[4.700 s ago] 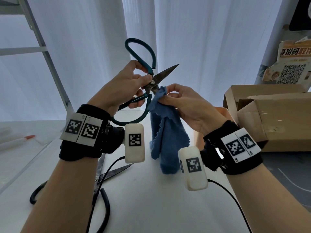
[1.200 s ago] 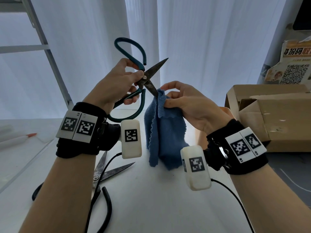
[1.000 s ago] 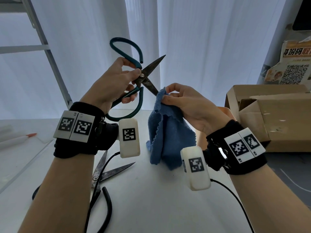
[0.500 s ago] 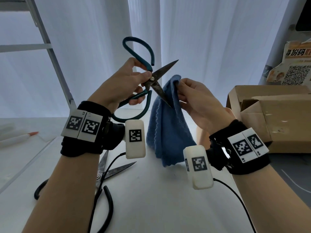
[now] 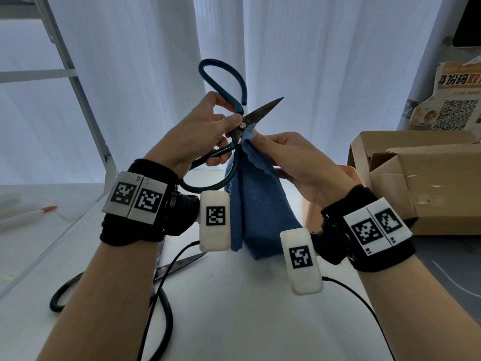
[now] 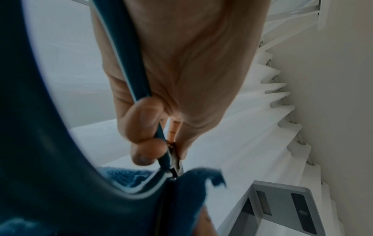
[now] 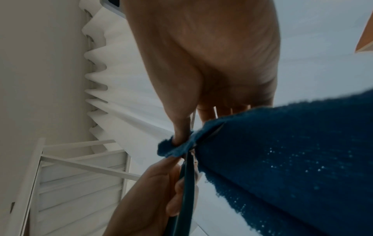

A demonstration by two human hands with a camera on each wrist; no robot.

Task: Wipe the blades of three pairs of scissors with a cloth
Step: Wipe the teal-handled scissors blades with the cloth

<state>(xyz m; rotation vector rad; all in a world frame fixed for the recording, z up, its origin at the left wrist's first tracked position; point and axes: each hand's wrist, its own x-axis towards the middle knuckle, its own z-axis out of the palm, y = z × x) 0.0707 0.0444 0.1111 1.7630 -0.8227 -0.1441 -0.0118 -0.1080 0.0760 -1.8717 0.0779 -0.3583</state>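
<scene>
My left hand (image 5: 208, 131) grips the teal-handled scissors (image 5: 223, 82) near the pivot and holds them up, blades apart. The upper blade (image 5: 263, 110) points up to the right, bare. My right hand (image 5: 281, 149) pinches the blue cloth (image 5: 260, 204) around the lower blade right beside the pivot, so that blade is hidden. In the left wrist view my fingers (image 6: 145, 124) curl round the teal handle (image 6: 133, 63) with the cloth (image 6: 189, 188) just below. In the right wrist view my thumb (image 7: 181, 127) presses the cloth (image 7: 282, 159) onto the blade. Black-handled scissors (image 5: 166, 272) lie on the table under my left forearm.
The white table (image 5: 234, 308) carries a white pen with an orange tip (image 5: 28, 214) at the left. An open cardboard box (image 5: 421, 178) stands at the right. A white frame (image 5: 78, 87) and curtains lie behind. Cables run from both wrist cameras.
My right hand has moved the cloth from hanging beside the lower blade to pinching it at the pivot end. The left hand and scissors stay raised, nearly unmoved.
</scene>
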